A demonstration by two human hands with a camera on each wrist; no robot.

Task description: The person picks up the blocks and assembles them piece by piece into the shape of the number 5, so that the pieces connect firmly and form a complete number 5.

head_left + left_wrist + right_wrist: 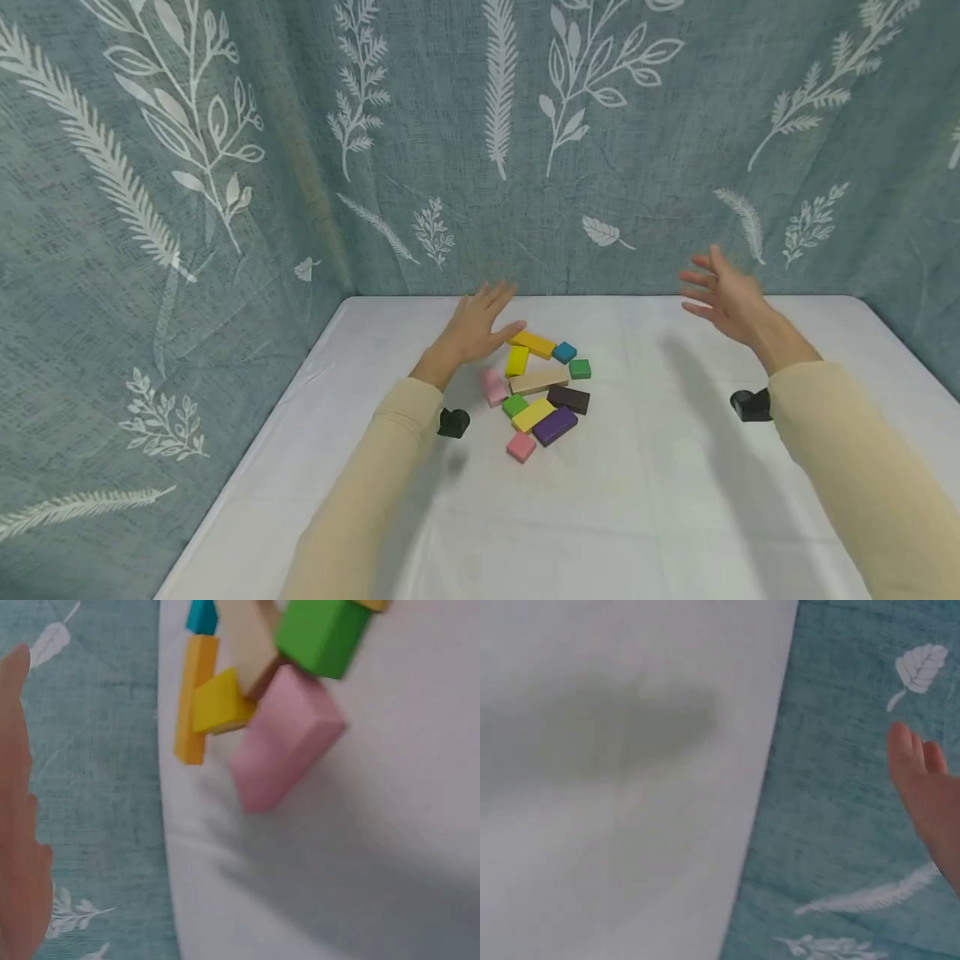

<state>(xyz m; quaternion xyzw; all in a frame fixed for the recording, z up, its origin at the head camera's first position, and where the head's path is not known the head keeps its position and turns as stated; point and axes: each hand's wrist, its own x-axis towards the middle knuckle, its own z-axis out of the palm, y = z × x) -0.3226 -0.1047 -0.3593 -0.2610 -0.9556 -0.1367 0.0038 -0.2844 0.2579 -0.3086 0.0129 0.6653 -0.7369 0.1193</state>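
Several coloured wooden blocks lie in a loose cluster on the table, among them a pink block (285, 739), an orange block (534, 344), a yellow block (517, 361), a natural wood block (539, 381), a dark brown block (568, 399) and a purple block (555, 426). My left hand (477, 325) hovers at the cluster's far left with fingers spread, nearest the orange and yellow blocks and holding nothing. Off to the right, my right hand (727, 298) is raised above the table with its fingers extended and holds nothing. No block shows in the right wrist view.
A white cloth covers the table (637, 500). Teal curtains (450, 125) with white leaf prints stand behind and at both sides. Black wrist-worn devices (453, 422) show beside the sleeves. Blue and green blocks (580, 369) sit at the cluster's right.
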